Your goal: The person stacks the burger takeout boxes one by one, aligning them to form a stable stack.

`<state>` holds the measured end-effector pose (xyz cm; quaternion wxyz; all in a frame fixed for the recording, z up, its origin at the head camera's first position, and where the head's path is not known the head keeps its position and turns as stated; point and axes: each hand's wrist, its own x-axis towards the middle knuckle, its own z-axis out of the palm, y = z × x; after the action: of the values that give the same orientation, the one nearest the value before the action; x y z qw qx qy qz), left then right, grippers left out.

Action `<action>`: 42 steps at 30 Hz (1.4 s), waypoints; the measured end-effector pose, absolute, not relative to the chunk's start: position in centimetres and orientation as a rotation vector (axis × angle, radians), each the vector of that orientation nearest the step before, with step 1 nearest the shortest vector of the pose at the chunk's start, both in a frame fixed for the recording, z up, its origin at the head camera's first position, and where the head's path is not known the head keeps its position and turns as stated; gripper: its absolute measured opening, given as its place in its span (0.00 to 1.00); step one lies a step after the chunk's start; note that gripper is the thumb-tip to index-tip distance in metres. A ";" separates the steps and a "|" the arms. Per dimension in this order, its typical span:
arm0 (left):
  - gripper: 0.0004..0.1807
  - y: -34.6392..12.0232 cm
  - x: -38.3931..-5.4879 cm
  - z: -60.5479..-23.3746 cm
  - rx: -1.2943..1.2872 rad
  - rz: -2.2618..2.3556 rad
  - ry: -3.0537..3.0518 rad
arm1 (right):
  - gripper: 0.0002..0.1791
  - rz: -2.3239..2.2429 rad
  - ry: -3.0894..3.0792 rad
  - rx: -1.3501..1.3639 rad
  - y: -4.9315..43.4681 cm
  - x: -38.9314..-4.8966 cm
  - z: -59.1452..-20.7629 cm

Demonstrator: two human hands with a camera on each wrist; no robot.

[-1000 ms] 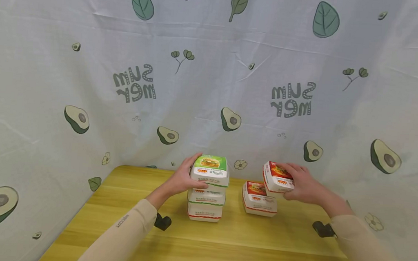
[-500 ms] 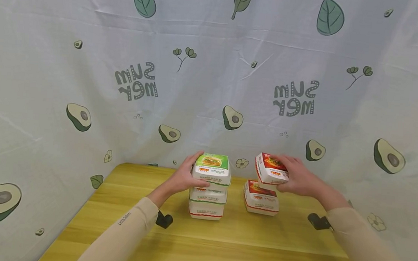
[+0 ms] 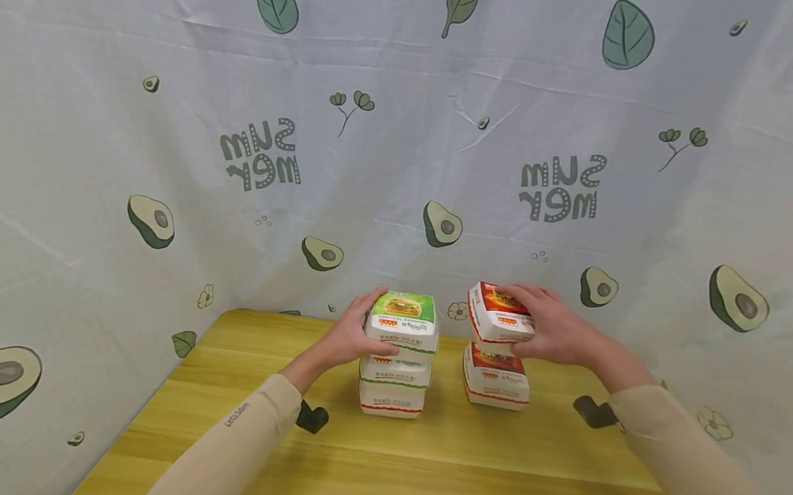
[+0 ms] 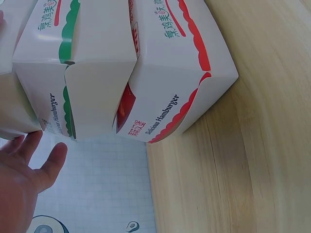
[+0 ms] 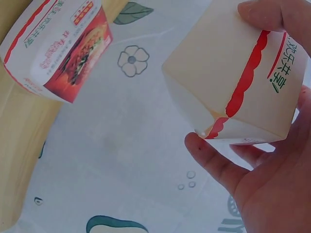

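Three hamburger boxes stand stacked on the wooden table. The green-topped box is uppermost, over a green-trimmed box and a red-trimmed box at the bottom. My left hand grips the uppermost one from its left side, thumb along the front. To the right, my right hand holds a red-topped hamburger box in the air by its right side. A second red-topped hamburger box sits on the table below; the right wrist view shows a gap between the two.
The wooden table reaches back to a pale cloth printed with avocados and leaves. A black wrist device hangs under the left wrist, another black device under the right.
My right hand has carried the red-topped box left and slightly up, so it hangs over the lower red-topped box. My left hand and the stack have stayed in place.
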<state>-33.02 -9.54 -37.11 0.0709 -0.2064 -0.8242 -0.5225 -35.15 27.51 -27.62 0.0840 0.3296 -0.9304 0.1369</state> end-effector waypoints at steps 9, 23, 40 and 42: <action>0.61 -9.5 -32.9 -37.1 -0.606 -1.572 -2.484 | 0.52 0.392 -2.774 0.994 26.2 -34.9 -27.0; 0.60 -9.5 -33.1 -37.2 -0.610 -1.571 -2.487 | 0.52 0.350 -2.753 1.030 24.8 -35.1 -26.4; 0.61 -9.4 -33.4 -37.2 -0.590 -1.579 -2.487 | 0.52 0.308 -2.753 1.067 22.4 -35.0 -25.5; 0.60 -9.3 -33.4 -37.3 -0.588 -1.580 -2.487 | 0.53 0.314 -2.758 1.074 22.0 -35.0 -25.5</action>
<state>-33.37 -9.32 -37.27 0.0685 -0.1953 -0.8257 -0.5247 -35.00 22.04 -25.46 0.0825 0.3597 -0.9234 0.1051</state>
